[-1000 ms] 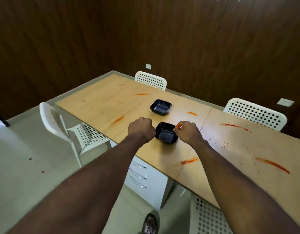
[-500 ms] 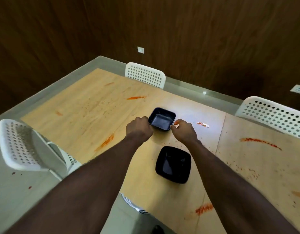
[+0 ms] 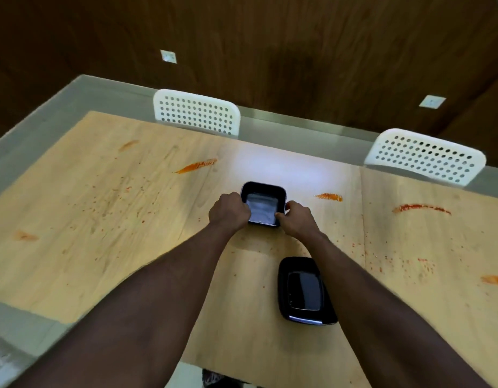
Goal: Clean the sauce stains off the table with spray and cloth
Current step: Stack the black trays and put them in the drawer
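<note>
Orange stain (image 3: pixel 328 197) lies beside right hand (image 3: pixel 296 219) gripping bowl (image 3: pixel 263 204).

Wide tabletop (image 3: pixel 102 219) lay open left of the far black bowl (image 3: pixel 263 204). A nearer black bowl (image 3: pixel 306 291) sat just beside the right forearm (image 3: pixel 362 275); white chairs (image 3: pixel 197 113) lined the far edge.
</note>
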